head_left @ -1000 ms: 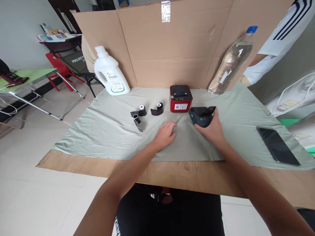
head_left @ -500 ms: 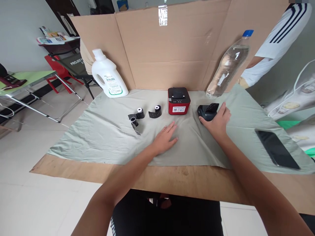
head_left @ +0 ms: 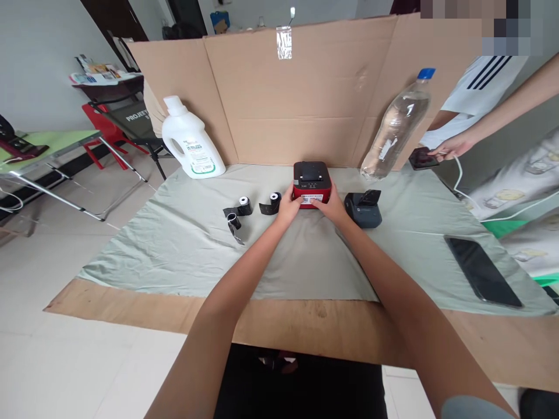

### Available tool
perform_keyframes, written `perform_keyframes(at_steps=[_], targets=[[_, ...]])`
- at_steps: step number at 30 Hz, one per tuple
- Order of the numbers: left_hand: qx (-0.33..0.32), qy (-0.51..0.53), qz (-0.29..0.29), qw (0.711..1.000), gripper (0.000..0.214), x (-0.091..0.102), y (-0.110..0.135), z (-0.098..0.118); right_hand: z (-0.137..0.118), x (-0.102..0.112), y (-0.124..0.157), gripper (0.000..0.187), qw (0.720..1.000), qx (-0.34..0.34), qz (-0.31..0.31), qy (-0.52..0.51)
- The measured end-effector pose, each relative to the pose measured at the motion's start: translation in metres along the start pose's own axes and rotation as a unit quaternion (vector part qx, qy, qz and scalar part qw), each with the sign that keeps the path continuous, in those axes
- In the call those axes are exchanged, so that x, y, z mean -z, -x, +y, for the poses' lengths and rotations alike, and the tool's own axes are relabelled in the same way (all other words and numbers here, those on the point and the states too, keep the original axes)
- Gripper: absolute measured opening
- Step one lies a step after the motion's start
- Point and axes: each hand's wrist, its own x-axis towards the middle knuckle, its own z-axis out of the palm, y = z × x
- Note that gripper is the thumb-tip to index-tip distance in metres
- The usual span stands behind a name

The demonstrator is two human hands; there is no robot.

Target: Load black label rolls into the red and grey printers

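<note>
A small red and black printer (head_left: pixel 311 177) stands at the back middle of the grey-green cloth (head_left: pixel 183 244). My left hand (head_left: pixel 290 208) grips its left side and my right hand (head_left: pixel 331 207) grips its right side, fingers curled against the front. Just right of it a dark grey handheld printer (head_left: pixel 363 209) rests alone on the cloth. To the left lie three small black-wrapped paper rolls (head_left: pixel 241 208), one standing nearer me.
A white detergent jug (head_left: pixel 188 141) stands back left and a clear water bottle (head_left: pixel 393 135) leans on the cardboard wall (head_left: pixel 305 99). A black phone (head_left: pixel 483 270) lies at the right. Another person's hand (head_left: pixel 449 145) holds a phone with a white cable at the far right.
My right hand let go of the dark grey printer and moved left. My left hand left the cloth and moved forward. Both now hold the red printer.
</note>
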Motion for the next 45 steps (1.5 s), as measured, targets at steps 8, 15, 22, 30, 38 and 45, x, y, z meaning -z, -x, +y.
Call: perform_keyframes(at_steps=[8, 15, 22, 30, 38, 45], targets=[[-0.054, 0.016, -0.072, 0.996, 0.089, 0.019, 0.057, 0.011, -0.033, 0.012, 0.049, 0.097, 0.992, 0.078, 0.032, 0.091], [-0.047, -0.100, -0.132, 0.985, 0.084, 0.047, 0.165, 0.020, -0.067, 0.027, 0.153, 0.095, 0.989, 0.071, 0.002, 0.129], [-0.046, -0.137, -0.120, 0.982, 0.075, 0.049, 0.182, 0.019, -0.065, 0.023, 0.179, 0.099, 0.991, 0.039, 0.014, 0.131], [-0.171, -0.262, -0.034, 0.949, 0.059, 0.052, 0.175, 0.021, -0.063, 0.028, 0.177, 0.102, 0.990, 0.055, 0.023, 0.129], [-0.263, -0.286, -0.060, 0.920, 0.048, 0.054, 0.170, 0.021, -0.060, 0.029, 0.177, 0.105, 0.989, 0.074, 0.025, 0.128], [-0.202, -0.259, -0.030, 0.944, 0.047, 0.049, 0.165, 0.020, -0.061, 0.030, 0.175, 0.102, 0.986, 0.092, 0.022, 0.138]])
